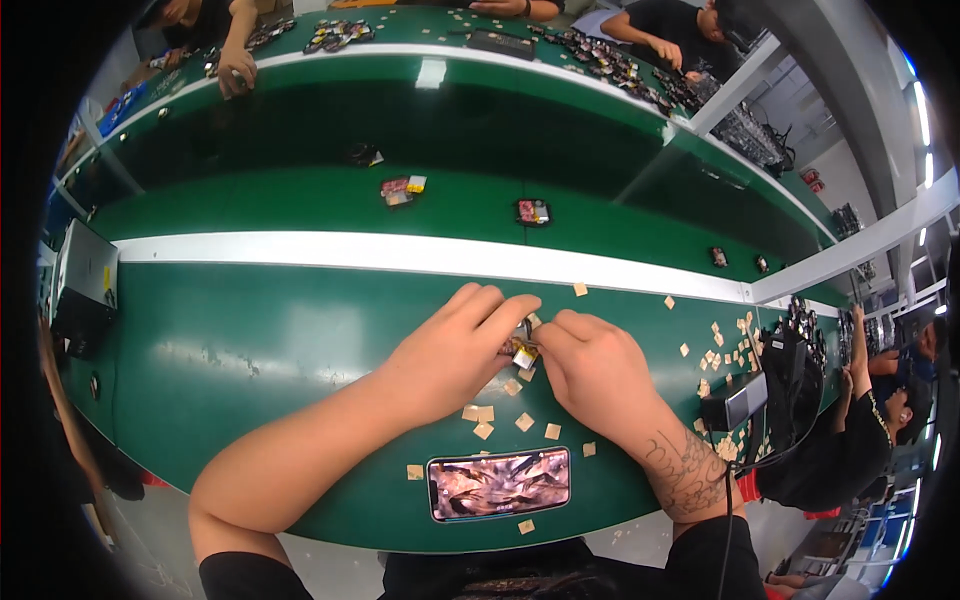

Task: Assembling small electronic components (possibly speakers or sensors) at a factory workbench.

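At frame centre we see a small yellow-and-metal part (524, 352), boxy w/ a shiny edge, pinched between both hands just above the smooth green work surface (250, 340). Our left hand (455, 350) comes in from lower left, forearm bare, fingers curled and closed on the part from the left, thumb tucked under. Our right hand (592, 370) comes from lower right, wrist tattooed, knuckles up, fingertips closed tight on the same part from the right. The two hands touch at the fingertips.

Scattered round the hands, esp. below and to the right, lie small flat tan squares (524, 421), matte, paper-like. Bottom centre, near the table's edge, a glossy rectangular phone (499, 483) lies flat w/ its screen lit.

Mid-frame, a white strip (400, 253) runs across, and beyond it a darker green belt (300, 200) carries a few small red-and-black parts (533, 211). At the right edge a dark bundle of cabled parts (790, 370) sits by another person's arm (860, 345). At top, other people's hands (236, 75) work at a far bench.
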{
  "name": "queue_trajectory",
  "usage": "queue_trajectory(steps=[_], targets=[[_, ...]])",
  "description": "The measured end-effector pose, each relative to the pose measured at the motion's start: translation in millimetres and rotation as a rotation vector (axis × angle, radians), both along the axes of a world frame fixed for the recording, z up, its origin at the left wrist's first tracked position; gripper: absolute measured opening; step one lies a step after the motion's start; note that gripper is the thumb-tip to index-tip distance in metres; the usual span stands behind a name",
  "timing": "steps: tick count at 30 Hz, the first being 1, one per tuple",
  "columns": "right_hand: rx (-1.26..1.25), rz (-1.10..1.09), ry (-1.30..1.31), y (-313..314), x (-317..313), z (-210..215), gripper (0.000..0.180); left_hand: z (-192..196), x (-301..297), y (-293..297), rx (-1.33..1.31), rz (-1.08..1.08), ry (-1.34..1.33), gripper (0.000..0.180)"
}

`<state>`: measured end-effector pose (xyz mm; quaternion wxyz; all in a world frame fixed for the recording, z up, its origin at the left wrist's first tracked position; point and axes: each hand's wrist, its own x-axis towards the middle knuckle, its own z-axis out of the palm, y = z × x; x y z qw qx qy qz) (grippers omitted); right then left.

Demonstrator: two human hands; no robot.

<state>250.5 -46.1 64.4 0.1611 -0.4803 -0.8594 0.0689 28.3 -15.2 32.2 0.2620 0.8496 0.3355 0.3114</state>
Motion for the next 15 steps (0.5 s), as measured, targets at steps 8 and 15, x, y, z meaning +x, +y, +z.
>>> queue_trajectory(steps=[8, 15], targets=[[-0.160, -0.101, 0.501, 17.2, 10.7, -16.3, 0.007, 2.9, 4.0, 4.0, -0.016, 0.027, 0.008, 0.059], [-0.190, 0.276, 0.328, 15.2, 16.8, -14.1, 0.032, 3.6, 0.1, 5.0, -0.081, 0.008, -0.010, 0.061]])
